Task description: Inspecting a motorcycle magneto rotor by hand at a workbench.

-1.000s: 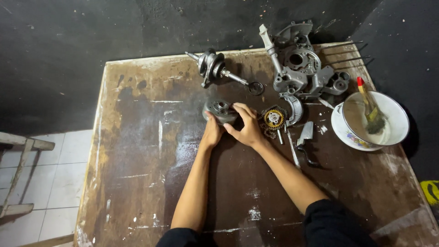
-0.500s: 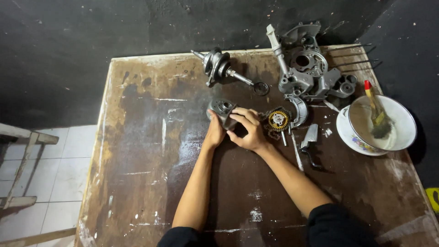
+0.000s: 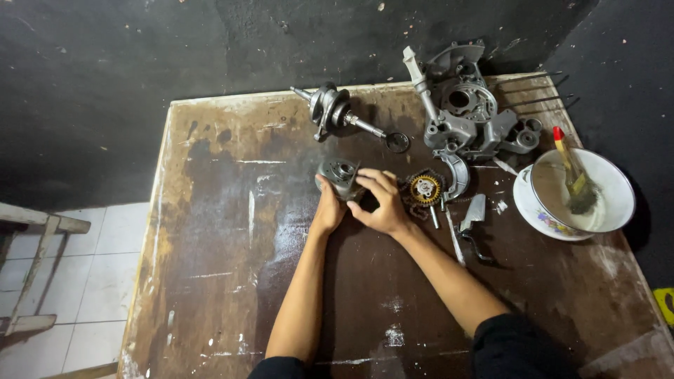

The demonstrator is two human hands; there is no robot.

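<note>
Head camera looks down on a worn brown wooden table [image 3: 210, 281], and just above the centre of the frame both hands meet on a small round grey metal engine part [image 3: 340, 173]. The left hand [image 3: 328, 208] cups it from below-left, thumb pressed against its side; the right hand [image 3: 381, 202] curls its fingers [image 3: 375, 184] over the right edge, closed on the part. Good handling here means a steady 2-handed grip, part kept flat on the table, fingers clear of the central bore. The part looks dull grey, oily, with a round recess on top. Right of it lie a gold-centred toothed sprocket [image 3: 425, 189], a grey crankcase casting [image 3: 467, 119] and a white bowl [image 3: 604, 210] with a brush.
</note>
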